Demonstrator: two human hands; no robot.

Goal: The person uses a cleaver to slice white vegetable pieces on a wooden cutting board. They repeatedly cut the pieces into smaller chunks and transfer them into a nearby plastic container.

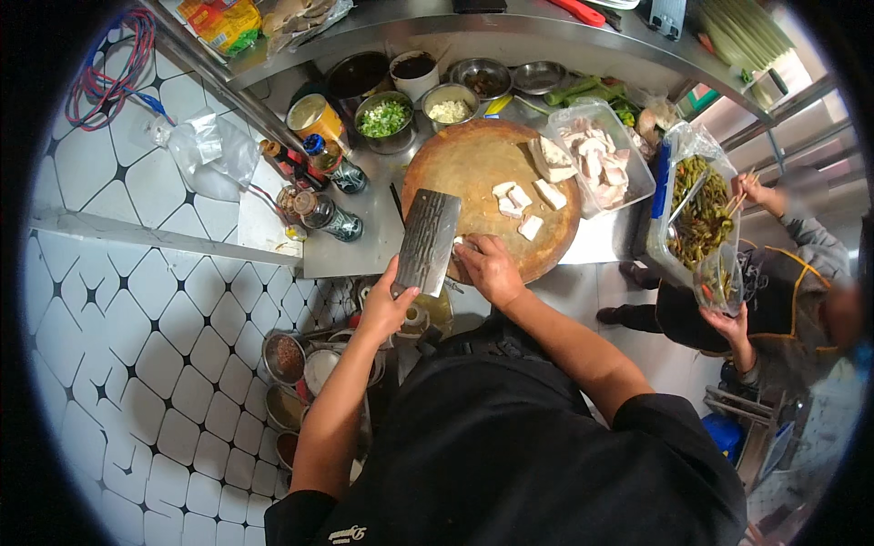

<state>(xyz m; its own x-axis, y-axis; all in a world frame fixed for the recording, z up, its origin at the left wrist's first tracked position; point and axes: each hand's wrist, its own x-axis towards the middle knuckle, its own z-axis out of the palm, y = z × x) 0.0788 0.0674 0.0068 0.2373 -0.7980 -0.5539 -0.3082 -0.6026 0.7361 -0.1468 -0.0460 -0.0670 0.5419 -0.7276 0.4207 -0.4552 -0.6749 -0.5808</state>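
Observation:
My left hand (388, 307) grips a Chinese cleaver (429, 240), its broad blade tilted up over the near left edge of a round wooden chopping block (478, 160). At that near edge, my right hand (490, 267) has its bent fingertips on a small pale piece of meat (459, 241), mostly hidden by the fingers. Beyond the right hand, several chunks of white, fatty meat (513, 200) lie on the block. A bigger slab of meat (552, 160) rests at its right rim, beside a clear plastic tub (638, 184) of pale meat pieces (595, 160).
Bowls of chopped scallion (384, 119) and minced garlic (448, 110) stand behind the block. Bottles (331, 217) stand at left. A steel shelf (382, 34) overhangs the back. At right, a co-worker's hands (730, 326) hold chopsticks and a clear container by a tub of green pickled vegetables (703, 205).

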